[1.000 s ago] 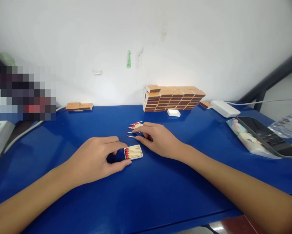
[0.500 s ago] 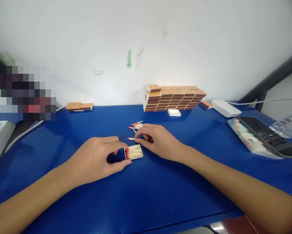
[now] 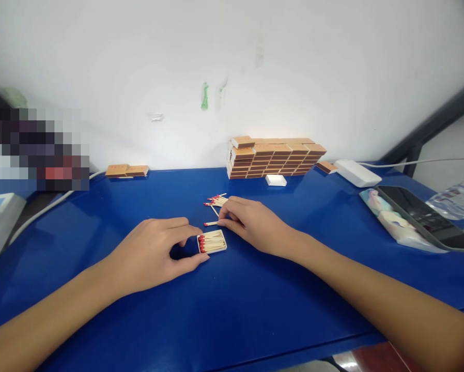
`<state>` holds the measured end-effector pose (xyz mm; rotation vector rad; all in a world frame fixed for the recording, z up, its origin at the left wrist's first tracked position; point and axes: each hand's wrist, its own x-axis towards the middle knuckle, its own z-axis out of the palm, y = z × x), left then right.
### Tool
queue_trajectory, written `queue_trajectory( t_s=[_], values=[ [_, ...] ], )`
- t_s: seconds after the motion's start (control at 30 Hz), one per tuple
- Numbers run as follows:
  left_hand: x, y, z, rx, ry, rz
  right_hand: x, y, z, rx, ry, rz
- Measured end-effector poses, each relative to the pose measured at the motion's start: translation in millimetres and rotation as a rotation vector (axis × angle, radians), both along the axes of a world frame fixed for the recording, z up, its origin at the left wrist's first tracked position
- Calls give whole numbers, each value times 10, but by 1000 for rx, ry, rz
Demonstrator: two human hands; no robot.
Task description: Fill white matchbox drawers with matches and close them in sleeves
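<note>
A small white matchbox tray (image 3: pixel 225 247) lies on the blue table, filled with red-headed matches (image 3: pixel 212 242). My left hand (image 3: pixel 162 248) grips the tray's left end between thumb and forefinger. Just behind the tray, my right hand (image 3: pixel 251 223) pinches the plain end of a single match (image 3: pixel 211 223), its red head pointing left. Beyond these fingers is a loose pile of matches (image 3: pixel 217 200), partly hidden by the right hand. One more match (image 3: pixel 214 211) slants from the pile toward the fingertips.
Stacked matchboxes (image 3: pixel 278 157) stand against the wall, an empty white tray (image 3: pixel 276 180) before them. Two matchboxes (image 3: pixel 127 171) lie at the back left, another matchbox (image 3: pixel 327 167) right of the stack. A white box-shaped device (image 3: pixel 358 173) and a phone (image 3: pixel 429 217) are on the right.
The pinched match has shifted slightly right and toward me with my right hand. My left hand stays on the tray.
</note>
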<state>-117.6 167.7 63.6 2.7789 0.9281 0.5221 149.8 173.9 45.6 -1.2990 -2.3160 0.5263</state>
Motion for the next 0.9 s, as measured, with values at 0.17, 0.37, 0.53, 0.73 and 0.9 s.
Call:
queue_trajectory(
  t_s=[0.17, 0.37, 0.53, 0.73, 0.9],
  values=[
    [4, -2, -7, -7, 6, 0, 105, -58, 137, 68, 85, 14],
    [8, -4, 10, -19, 6, 9, -6, -249, 271, -49, 20, 82],
    [10, 2, 15, -5, -8, 4, -72, -287, 226, -63, -21, 126],
    [14, -9, 3, -3, -8, -5, -35, -257, 205, 6, 72, 144],
    [14, -3, 21, -8, -8, -17, -64, -274, 153, -3, 83, 195]
  ],
)
